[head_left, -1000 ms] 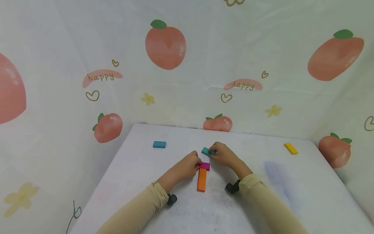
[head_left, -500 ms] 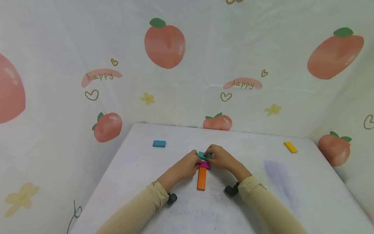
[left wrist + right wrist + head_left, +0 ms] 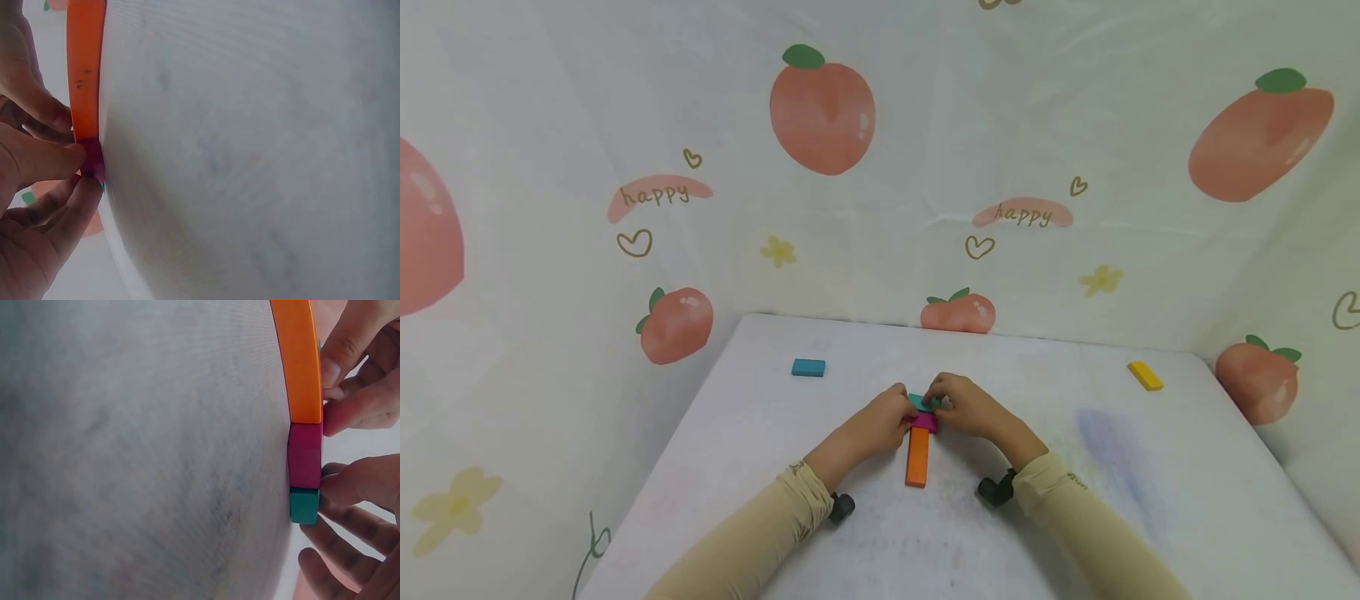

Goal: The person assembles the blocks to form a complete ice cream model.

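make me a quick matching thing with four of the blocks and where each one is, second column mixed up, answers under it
Blocks:
1. teal block
2. yellow block
3. orange block
4. blue block

Places, in the head view:
A. alone on the left
B. nearest the person
C. at the fingers of the right hand
D. alone on the right

Pairs: 1-C, 2-D, 3-B, 4-A
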The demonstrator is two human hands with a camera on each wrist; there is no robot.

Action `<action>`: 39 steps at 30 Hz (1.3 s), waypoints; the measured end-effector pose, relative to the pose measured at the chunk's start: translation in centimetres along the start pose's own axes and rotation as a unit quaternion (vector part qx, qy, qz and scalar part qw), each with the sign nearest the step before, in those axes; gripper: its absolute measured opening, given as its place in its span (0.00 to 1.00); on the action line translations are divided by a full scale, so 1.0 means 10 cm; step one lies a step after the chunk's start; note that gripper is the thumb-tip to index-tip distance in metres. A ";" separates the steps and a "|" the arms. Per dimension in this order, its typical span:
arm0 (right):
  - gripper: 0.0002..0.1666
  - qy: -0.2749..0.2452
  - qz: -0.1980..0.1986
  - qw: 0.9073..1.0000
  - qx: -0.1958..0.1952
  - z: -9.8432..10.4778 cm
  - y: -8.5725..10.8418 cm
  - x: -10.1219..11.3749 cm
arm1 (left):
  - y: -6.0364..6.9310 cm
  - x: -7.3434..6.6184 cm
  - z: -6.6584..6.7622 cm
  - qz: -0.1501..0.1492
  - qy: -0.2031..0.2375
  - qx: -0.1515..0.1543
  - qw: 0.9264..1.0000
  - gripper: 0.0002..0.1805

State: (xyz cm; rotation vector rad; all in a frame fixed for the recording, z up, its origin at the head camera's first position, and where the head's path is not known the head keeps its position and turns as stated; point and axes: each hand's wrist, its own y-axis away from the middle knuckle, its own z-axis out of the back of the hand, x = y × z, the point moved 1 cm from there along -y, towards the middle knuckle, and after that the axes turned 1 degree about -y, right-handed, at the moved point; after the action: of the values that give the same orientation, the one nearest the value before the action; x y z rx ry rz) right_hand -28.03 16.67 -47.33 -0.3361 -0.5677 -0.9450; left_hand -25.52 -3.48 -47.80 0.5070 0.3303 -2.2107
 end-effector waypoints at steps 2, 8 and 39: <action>0.10 0.002 -0.003 1.000 0.001 0.00 0.01 0.01 | 0.00 0.00 0.00 -0.001 -0.001 -0.002 1.000 0.10; 0.10 -0.004 -0.005 1.000 0.003 0.00 0.02 0.04 | 0.01 -0.01 0.00 0.002 -0.001 -0.003 1.000 0.09; 0.10 0.011 -0.001 0.999 -0.041 0.07 0.13 -0.09 | 0.00 -0.03 -0.01 -0.014 -0.039 -0.002 0.999 0.09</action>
State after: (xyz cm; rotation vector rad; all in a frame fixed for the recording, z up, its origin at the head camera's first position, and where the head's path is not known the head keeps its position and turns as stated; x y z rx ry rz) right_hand -27.57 18.37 -47.36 -0.3974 -0.5104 -0.9754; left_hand -25.32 -3.27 -47.79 0.4143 0.3020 -2.2493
